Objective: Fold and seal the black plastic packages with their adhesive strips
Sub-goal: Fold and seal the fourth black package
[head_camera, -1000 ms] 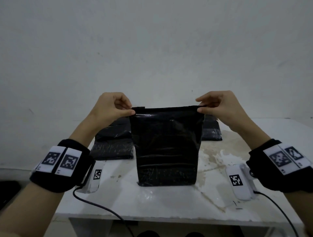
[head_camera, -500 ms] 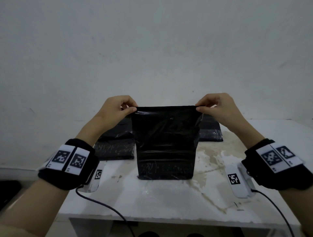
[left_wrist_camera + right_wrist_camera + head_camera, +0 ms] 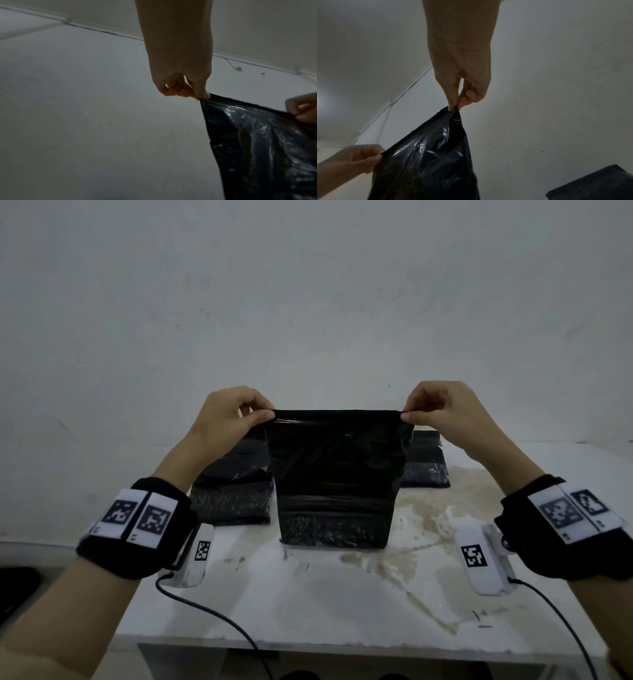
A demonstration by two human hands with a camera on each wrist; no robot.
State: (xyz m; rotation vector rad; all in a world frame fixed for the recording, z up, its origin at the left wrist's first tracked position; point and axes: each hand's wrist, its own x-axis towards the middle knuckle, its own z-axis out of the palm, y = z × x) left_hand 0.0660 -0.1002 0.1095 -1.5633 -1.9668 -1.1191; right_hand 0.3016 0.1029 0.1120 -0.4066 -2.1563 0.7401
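Note:
A black plastic package (image 3: 335, 477) stands upright on the white table (image 3: 308, 604), its top edge stretched flat and level. My left hand (image 3: 263, 416) pinches the top left corner between thumb and forefinger; the left wrist view shows that left hand (image 3: 203, 96) on the package (image 3: 257, 142). My right hand (image 3: 408, 414) pinches the top right corner, and the right wrist view shows the right hand (image 3: 454, 107) holding the glossy package (image 3: 429, 155). The lower part of the package is filled and rests on the table.
More black packages lie flat behind: a stack at the back left (image 3: 233, 494) and a stack at the back right (image 3: 426, 467), one seen as a dark package (image 3: 594, 185) in the right wrist view. The table carries brownish stains (image 3: 421, 529). A pale wall rises behind.
Both hands have drawn the package's top edge taut and slightly wider apart. The small flap sticking up at the left corner a second ago now lies level with the edge.

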